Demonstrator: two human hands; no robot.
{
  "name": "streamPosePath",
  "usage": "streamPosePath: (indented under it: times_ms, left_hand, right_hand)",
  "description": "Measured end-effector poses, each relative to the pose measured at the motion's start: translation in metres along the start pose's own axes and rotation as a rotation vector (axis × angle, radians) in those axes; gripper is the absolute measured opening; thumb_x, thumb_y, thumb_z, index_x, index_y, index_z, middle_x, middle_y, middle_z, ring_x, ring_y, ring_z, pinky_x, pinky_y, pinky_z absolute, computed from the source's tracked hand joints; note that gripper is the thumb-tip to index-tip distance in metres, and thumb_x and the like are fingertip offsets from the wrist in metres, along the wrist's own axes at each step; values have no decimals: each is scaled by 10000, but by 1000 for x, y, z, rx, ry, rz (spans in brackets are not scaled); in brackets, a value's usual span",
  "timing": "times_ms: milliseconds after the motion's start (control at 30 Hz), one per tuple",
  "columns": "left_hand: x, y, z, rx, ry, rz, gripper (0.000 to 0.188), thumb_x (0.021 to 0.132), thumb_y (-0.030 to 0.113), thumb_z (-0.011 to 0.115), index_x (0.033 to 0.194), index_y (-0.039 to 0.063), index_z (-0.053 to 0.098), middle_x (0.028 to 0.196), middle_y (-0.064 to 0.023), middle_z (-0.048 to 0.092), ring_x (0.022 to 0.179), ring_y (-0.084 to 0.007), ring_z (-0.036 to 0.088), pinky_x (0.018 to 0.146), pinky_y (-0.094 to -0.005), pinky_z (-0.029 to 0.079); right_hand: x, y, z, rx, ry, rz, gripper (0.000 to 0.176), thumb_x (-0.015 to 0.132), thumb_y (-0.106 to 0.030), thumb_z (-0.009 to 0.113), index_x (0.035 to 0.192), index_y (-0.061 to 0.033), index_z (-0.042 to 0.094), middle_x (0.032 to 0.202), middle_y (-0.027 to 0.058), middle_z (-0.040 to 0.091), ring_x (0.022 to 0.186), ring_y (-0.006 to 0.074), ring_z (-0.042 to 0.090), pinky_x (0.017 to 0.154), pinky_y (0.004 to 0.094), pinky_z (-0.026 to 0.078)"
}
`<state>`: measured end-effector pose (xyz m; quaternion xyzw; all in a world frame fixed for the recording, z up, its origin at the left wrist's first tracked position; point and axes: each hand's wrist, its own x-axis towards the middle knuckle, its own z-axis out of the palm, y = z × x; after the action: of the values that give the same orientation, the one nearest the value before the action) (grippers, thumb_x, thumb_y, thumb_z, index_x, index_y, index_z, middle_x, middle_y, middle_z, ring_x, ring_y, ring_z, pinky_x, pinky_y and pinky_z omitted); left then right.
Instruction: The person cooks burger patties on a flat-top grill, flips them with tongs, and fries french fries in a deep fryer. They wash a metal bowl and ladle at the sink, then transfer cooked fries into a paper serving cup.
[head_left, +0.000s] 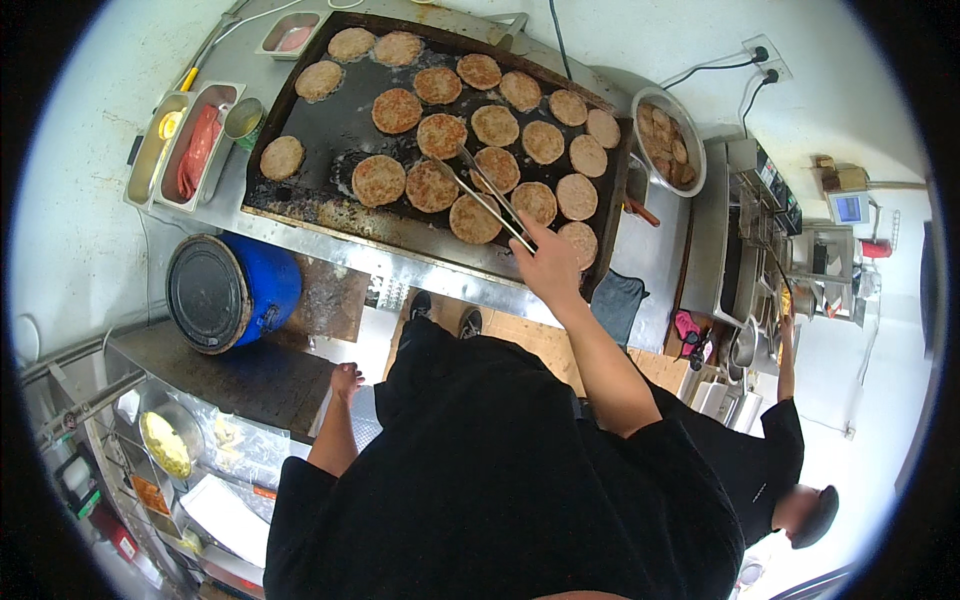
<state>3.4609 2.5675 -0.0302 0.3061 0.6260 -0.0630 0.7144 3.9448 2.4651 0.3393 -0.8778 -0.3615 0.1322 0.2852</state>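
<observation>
My right hand (549, 259) grips a pair of metal tongs (491, 196) over the front right part of a flat-top griddle (319, 124). The tongs' tips are apart, near a browned patty (442, 136) in the middle; whether they touch it I cannot tell. Several round meat patties lie flat on the griddle, some browned, such as one at the left centre (397, 111), others paler, such as one at the right (577, 196). A lone patty (282, 158) sits at the left. My left hand (346, 381) hangs at my left side, its fingers loosely curled, with nothing visible in it.
Left of the griddle stand a steel pan with red meat slices (201, 154) and a small cup (244, 118). A blue drum (262, 289) is below. At the right are a metal bowl of cooked patties (667, 142), a dark cloth (618, 304) and a co-worker (750, 457) reaching towards other equipment.
</observation>
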Motion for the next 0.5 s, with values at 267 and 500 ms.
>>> streamPosePath:
  times_ms: [267, 500]
  left_hand:
    - [-2, 25, 7, -14, -15, -2, 103, 1001, 215, 514, 918, 174, 560, 727, 9, 534, 571, -107, 539, 464, -263, 363]
    - [1, 40, 12, 159, 112, 27, 154, 1031, 196, 465, 933, 167, 581, 725, 18, 533, 581, -118, 541, 457, -264, 345]
  right_hand:
    - [0, 49, -26, 514, 12, 470, 421, 934, -182, 704, 1345, -98, 658, 890, 67, 681, 633, 144, 574, 537, 295, 447]
    - [56, 71, -15, 1175, -184, 739, 352, 985, -167, 642, 1311, -59, 564, 886, 28, 634, 516, 58, 438, 384, 188, 271]
